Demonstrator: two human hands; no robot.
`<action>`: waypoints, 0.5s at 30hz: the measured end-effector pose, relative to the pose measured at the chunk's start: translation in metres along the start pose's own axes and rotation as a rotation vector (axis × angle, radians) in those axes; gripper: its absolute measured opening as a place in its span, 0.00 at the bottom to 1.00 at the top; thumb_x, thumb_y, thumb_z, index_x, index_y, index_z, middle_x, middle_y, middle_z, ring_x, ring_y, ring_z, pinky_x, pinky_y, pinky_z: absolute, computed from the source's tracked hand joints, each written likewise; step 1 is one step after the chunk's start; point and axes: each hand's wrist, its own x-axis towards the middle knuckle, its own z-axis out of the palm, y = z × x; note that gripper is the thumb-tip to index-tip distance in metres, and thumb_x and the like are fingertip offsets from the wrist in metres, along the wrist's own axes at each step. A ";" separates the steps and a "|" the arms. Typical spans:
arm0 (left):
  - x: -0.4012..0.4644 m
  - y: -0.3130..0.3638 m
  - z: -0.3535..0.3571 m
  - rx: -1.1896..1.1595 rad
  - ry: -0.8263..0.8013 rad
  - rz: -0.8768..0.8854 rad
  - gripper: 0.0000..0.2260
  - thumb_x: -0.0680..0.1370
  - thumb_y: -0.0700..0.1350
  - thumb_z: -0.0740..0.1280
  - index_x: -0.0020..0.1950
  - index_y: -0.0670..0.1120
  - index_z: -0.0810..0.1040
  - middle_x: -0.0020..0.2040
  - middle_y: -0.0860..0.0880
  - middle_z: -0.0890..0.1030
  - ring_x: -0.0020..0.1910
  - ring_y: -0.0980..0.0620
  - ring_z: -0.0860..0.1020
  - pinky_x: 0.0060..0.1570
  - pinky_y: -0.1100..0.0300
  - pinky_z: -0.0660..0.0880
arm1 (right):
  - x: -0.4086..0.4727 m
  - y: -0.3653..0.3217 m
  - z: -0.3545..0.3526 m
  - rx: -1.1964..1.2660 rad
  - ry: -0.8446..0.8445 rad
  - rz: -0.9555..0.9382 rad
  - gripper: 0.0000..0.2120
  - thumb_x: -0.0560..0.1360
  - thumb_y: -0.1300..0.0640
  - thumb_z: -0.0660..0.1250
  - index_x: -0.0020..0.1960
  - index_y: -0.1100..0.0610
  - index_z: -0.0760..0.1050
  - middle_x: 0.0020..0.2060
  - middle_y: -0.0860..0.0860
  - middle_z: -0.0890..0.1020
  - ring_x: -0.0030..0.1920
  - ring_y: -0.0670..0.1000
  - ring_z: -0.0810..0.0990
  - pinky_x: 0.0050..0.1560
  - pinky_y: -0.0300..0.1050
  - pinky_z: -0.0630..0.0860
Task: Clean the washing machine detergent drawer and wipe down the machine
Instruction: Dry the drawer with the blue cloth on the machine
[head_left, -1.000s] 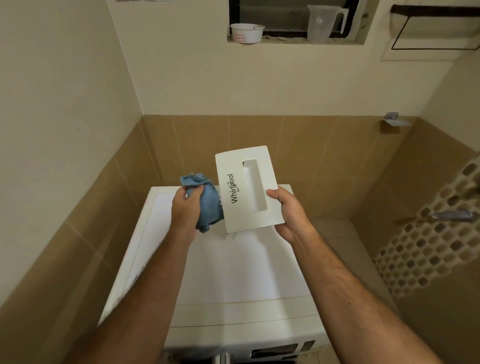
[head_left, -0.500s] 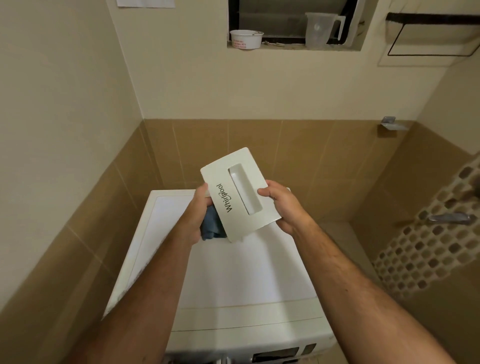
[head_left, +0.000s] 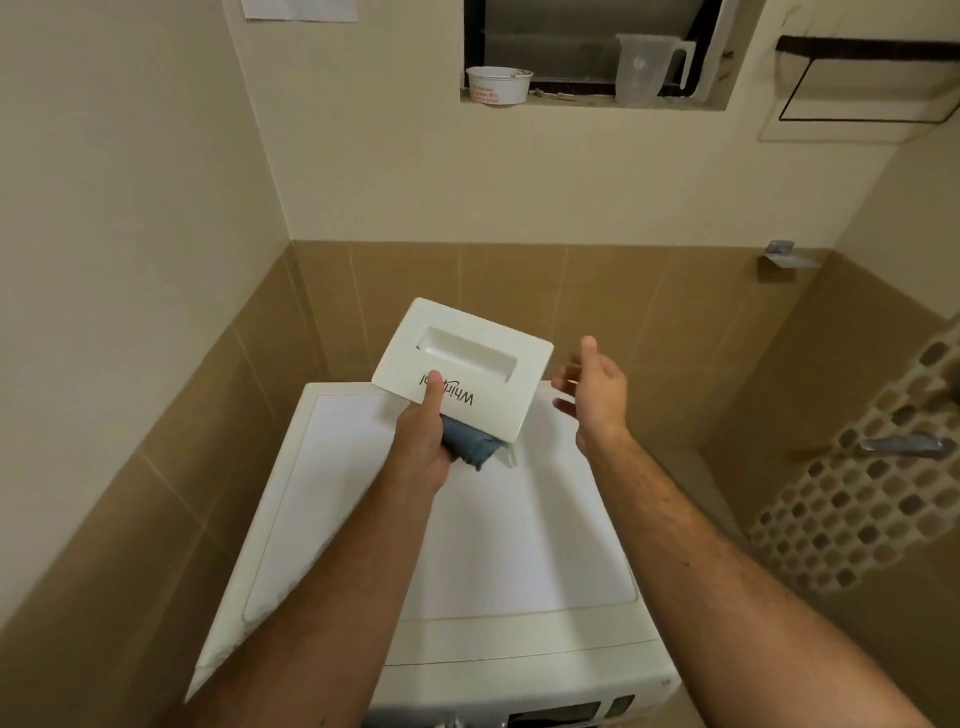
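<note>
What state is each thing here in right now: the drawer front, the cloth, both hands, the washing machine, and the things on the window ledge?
Drawer front: held up off the machine, logo upside down.
Cloth: bunched under the drawer front.
Left hand: gripping drawer front and cloth, thumb on the logo.
Right hand: open, touching nothing.
Washing machine: top bare.
Jug: upright on the ledge.
Bowl: upright on the ledge.

Detergent drawer (head_left: 467, 364) and blue cloth (head_left: 470, 448) in left hand (head_left: 423, 441), right hand (head_left: 597, 395) open beside.
</note>
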 end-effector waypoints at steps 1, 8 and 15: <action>0.001 -0.001 0.002 -0.046 0.024 0.010 0.14 0.81 0.53 0.63 0.61 0.47 0.77 0.56 0.46 0.83 0.51 0.46 0.82 0.46 0.49 0.80 | -0.006 0.008 -0.001 0.031 0.066 0.016 0.09 0.81 0.52 0.59 0.47 0.56 0.73 0.36 0.52 0.77 0.36 0.49 0.76 0.36 0.46 0.73; 0.003 -0.013 0.016 -0.027 0.165 0.163 0.15 0.81 0.53 0.63 0.65 0.48 0.73 0.54 0.48 0.81 0.51 0.47 0.81 0.48 0.51 0.81 | -0.062 0.056 0.012 -0.180 -0.552 0.136 0.19 0.75 0.57 0.71 0.64 0.51 0.71 0.57 0.50 0.81 0.53 0.49 0.82 0.49 0.49 0.82; 0.001 -0.022 0.021 -0.063 0.154 0.110 0.18 0.80 0.55 0.63 0.67 0.48 0.73 0.59 0.45 0.81 0.55 0.44 0.81 0.57 0.43 0.78 | -0.061 0.056 0.031 -0.097 -0.381 0.032 0.10 0.78 0.54 0.68 0.59 0.47 0.76 0.54 0.45 0.82 0.56 0.50 0.80 0.50 0.46 0.78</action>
